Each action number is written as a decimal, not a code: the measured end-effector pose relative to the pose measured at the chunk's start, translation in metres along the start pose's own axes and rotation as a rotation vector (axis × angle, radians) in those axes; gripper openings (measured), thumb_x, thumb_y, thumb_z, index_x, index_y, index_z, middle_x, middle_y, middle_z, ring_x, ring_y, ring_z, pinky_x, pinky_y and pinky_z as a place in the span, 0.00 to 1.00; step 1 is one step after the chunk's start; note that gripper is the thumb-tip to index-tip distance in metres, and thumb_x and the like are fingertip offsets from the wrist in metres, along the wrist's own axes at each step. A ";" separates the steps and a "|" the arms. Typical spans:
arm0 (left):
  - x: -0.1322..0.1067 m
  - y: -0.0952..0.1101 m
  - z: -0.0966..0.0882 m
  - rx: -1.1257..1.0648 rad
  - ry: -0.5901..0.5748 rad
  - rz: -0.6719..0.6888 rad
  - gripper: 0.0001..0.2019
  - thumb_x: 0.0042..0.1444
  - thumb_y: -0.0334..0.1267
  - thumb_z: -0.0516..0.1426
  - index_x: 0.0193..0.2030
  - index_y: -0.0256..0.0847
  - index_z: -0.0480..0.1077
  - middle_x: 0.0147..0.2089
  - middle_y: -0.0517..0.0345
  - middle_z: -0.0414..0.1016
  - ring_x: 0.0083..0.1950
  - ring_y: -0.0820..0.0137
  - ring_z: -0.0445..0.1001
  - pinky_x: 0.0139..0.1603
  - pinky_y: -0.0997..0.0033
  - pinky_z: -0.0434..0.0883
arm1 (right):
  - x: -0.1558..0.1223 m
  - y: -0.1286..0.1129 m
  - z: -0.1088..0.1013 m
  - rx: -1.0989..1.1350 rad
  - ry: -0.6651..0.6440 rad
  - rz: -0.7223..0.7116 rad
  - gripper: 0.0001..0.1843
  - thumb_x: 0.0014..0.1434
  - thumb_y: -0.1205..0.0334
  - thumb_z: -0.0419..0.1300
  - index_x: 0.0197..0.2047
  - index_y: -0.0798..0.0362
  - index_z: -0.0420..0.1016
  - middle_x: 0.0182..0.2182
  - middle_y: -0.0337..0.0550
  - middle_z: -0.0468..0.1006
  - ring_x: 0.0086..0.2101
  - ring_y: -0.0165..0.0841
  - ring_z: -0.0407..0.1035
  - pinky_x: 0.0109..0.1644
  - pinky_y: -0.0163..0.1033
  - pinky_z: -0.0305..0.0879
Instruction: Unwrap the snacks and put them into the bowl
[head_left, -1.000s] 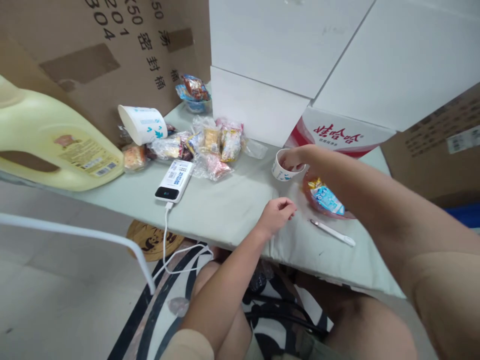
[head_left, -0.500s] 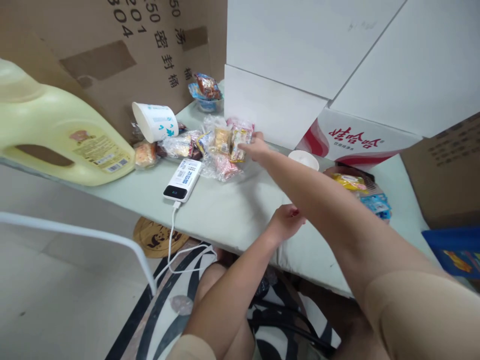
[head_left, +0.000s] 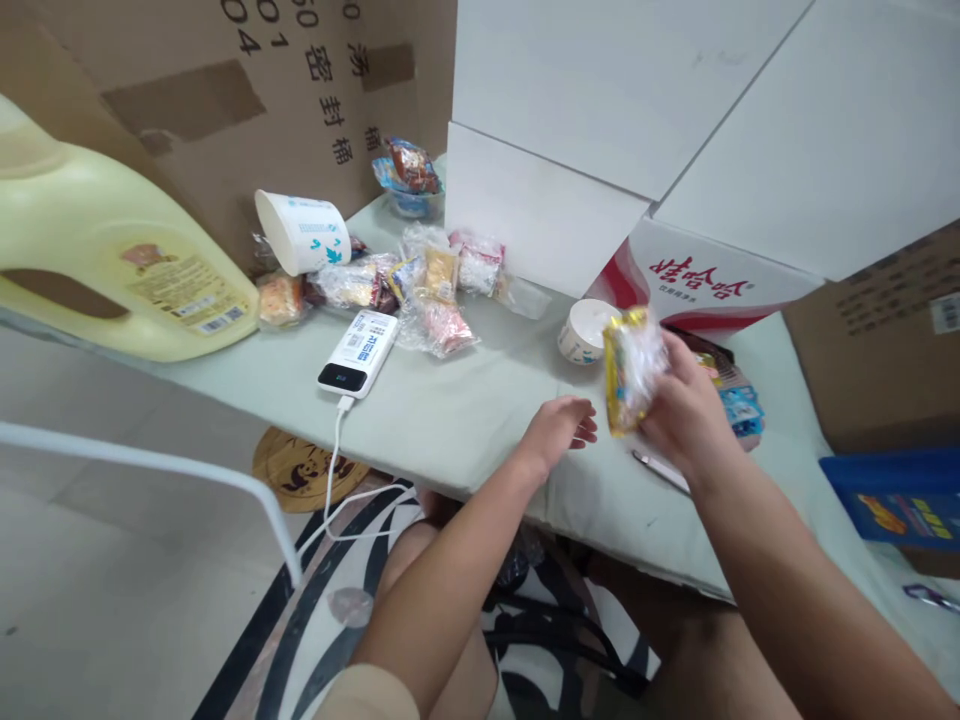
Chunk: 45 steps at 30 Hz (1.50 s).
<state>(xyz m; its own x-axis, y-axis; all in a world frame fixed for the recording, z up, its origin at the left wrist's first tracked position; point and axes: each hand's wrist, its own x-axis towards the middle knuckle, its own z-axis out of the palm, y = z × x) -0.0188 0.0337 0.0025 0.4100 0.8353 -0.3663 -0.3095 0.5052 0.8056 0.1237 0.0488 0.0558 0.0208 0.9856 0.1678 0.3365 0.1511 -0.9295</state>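
Note:
My right hand (head_left: 690,405) grips a snack packet (head_left: 628,370) with yellow edges and a clear, shiny front, held above the table's right half. My left hand (head_left: 559,430) hovers near the table's front edge, its fingers loosely curled but apart, with nothing visible in it. Just behind the held packet stands a small paper bowl (head_left: 589,328). Under my right hand lies a slim pen-like object (head_left: 660,470), partly covered. Farther left is a pile of wrapped snacks (head_left: 441,275), including a pink packet (head_left: 480,262) by the white box.
A white power bank (head_left: 360,352) with a cable lies at the front left. Beside it are a tipped paper cup (head_left: 307,235), a wrapped bun (head_left: 281,300) and a large yellow jug (head_left: 127,250). White cartons (head_left: 547,210) line the back. Blue packets (head_left: 742,408) sit at the right.
My right hand has taken the yellow-edged packet from the pile and carried it right, toward me. My left hand's fingers have loosened. The paper bowl is now more visible.

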 end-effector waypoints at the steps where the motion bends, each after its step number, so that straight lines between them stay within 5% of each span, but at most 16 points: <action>1: -0.003 -0.001 0.000 -0.056 -0.099 -0.013 0.14 0.55 0.50 0.60 0.36 0.40 0.72 0.36 0.55 0.76 0.38 0.68 0.76 0.38 0.71 0.69 | -0.025 0.012 -0.009 0.018 0.046 0.017 0.24 0.55 0.53 0.59 0.55 0.42 0.65 0.41 0.42 0.77 0.34 0.37 0.73 0.35 0.41 0.70; 3: -0.006 -0.005 0.005 -0.111 -0.374 -0.047 0.23 0.47 0.54 0.66 0.44 0.42 0.74 0.43 0.52 0.78 0.46 0.64 0.76 0.43 0.68 0.72 | -0.069 0.036 -0.015 0.009 0.161 0.063 0.20 0.53 0.54 0.63 0.49 0.44 0.65 0.33 0.38 0.75 0.29 0.34 0.70 0.31 0.39 0.68; 5: -0.005 -0.014 0.013 -0.080 -0.510 -0.077 0.29 0.38 0.48 0.73 0.47 0.42 0.74 0.45 0.52 0.79 0.46 0.64 0.76 0.46 0.67 0.72 | -0.099 0.055 -0.010 -0.038 0.243 0.088 0.15 0.54 0.54 0.64 0.43 0.46 0.66 0.31 0.37 0.74 0.28 0.34 0.69 0.31 0.39 0.68; 9: 0.010 -0.031 0.028 0.064 -0.229 -0.090 0.26 0.37 0.37 0.73 0.45 0.38 0.74 0.44 0.53 0.80 0.43 0.67 0.77 0.47 0.68 0.72 | -0.119 0.076 -0.021 -0.182 0.239 0.033 0.13 0.59 0.53 0.61 0.45 0.48 0.71 0.41 0.46 0.79 0.39 0.40 0.74 0.41 0.45 0.72; 13: 0.025 -0.029 0.030 0.005 0.012 -0.047 0.29 0.37 0.36 0.72 0.47 0.40 0.69 0.46 0.53 0.79 0.42 0.67 0.77 0.46 0.64 0.74 | -0.124 0.098 -0.076 -0.579 0.229 -0.066 0.09 0.61 0.58 0.57 0.44 0.49 0.74 0.42 0.50 0.81 0.44 0.46 0.75 0.49 0.53 0.70; 16: 0.029 -0.020 0.028 -0.018 0.060 0.010 0.34 0.34 0.33 0.72 0.50 0.42 0.66 0.46 0.56 0.78 0.42 0.68 0.77 0.45 0.62 0.75 | -0.125 0.122 -0.110 -0.811 0.172 -0.085 0.18 0.59 0.58 0.58 0.52 0.53 0.73 0.51 0.58 0.78 0.53 0.51 0.72 0.56 0.59 0.67; 20: 0.026 -0.011 0.028 -0.096 0.014 0.007 0.33 0.39 0.36 0.69 0.53 0.45 0.64 0.49 0.56 0.76 0.43 0.64 0.77 0.42 0.58 0.77 | -0.126 0.145 -0.119 -0.842 0.149 -0.079 0.18 0.62 0.55 0.55 0.51 0.55 0.74 0.56 0.60 0.76 0.57 0.51 0.70 0.60 0.58 0.65; 23: 0.026 -0.011 0.028 -0.154 0.034 0.015 0.31 0.40 0.36 0.63 0.54 0.47 0.63 0.48 0.58 0.75 0.43 0.64 0.76 0.43 0.57 0.77 | -0.130 0.140 -0.112 -0.763 0.196 -0.054 0.16 0.64 0.53 0.53 0.43 0.53 0.77 0.47 0.55 0.82 0.48 0.47 0.75 0.53 0.53 0.69; 25: 0.029 -0.014 0.027 -0.119 0.094 0.055 0.29 0.39 0.33 0.61 0.53 0.46 0.64 0.46 0.59 0.75 0.43 0.66 0.75 0.45 0.60 0.75 | -0.132 0.124 -0.105 -0.660 0.205 0.017 0.18 0.65 0.51 0.51 0.39 0.52 0.77 0.33 0.48 0.83 0.34 0.41 0.77 0.40 0.45 0.72; 29: 0.033 -0.025 0.025 0.066 0.135 0.176 0.25 0.42 0.32 0.61 0.50 0.46 0.65 0.47 0.61 0.73 0.47 0.70 0.73 0.50 0.68 0.70 | -0.116 0.079 -0.083 -0.433 0.088 0.103 0.22 0.67 0.49 0.49 0.32 0.51 0.76 0.15 0.35 0.70 0.16 0.31 0.66 0.25 0.35 0.62; 33: 0.032 -0.029 0.025 0.164 0.069 0.225 0.23 0.43 0.31 0.61 0.48 0.45 0.66 0.43 0.63 0.73 0.44 0.73 0.70 0.49 0.71 0.67 | -0.085 0.054 -0.056 -0.390 0.026 -0.001 0.21 0.67 0.49 0.49 0.31 0.51 0.75 0.15 0.35 0.69 0.17 0.29 0.65 0.25 0.34 0.59; 37: 0.025 -0.021 0.025 -0.006 0.019 0.183 0.21 0.42 0.33 0.63 0.45 0.43 0.65 0.39 0.63 0.72 0.39 0.74 0.70 0.43 0.71 0.67 | -0.082 0.060 -0.046 -0.508 -0.016 -0.044 0.21 0.67 0.50 0.49 0.32 0.52 0.77 0.17 0.37 0.71 0.18 0.30 0.65 0.26 0.35 0.57; 41: 0.019 -0.013 0.022 -0.063 -0.011 0.146 0.23 0.41 0.34 0.64 0.46 0.43 0.64 0.41 0.61 0.72 0.38 0.72 0.71 0.39 0.70 0.67 | -0.106 0.074 -0.059 -0.592 -0.095 0.012 0.22 0.66 0.49 0.49 0.31 0.51 0.79 0.16 0.37 0.72 0.17 0.31 0.65 0.25 0.35 0.57; 45: 0.019 -0.012 0.018 -0.022 -0.015 0.165 0.25 0.43 0.35 0.63 0.49 0.44 0.64 0.48 0.58 0.73 0.46 0.69 0.73 0.47 0.65 0.69 | -0.126 0.089 -0.087 -0.757 -0.055 0.055 0.21 0.66 0.49 0.50 0.37 0.50 0.81 0.24 0.41 0.80 0.23 0.35 0.72 0.28 0.37 0.62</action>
<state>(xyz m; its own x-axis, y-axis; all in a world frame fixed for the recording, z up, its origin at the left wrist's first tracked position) 0.0081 0.0397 -0.0061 0.3648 0.9042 -0.2223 -0.3928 0.3659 0.8437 0.2332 -0.0685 -0.0190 0.0156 0.9956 0.0925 0.8908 0.0282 -0.4535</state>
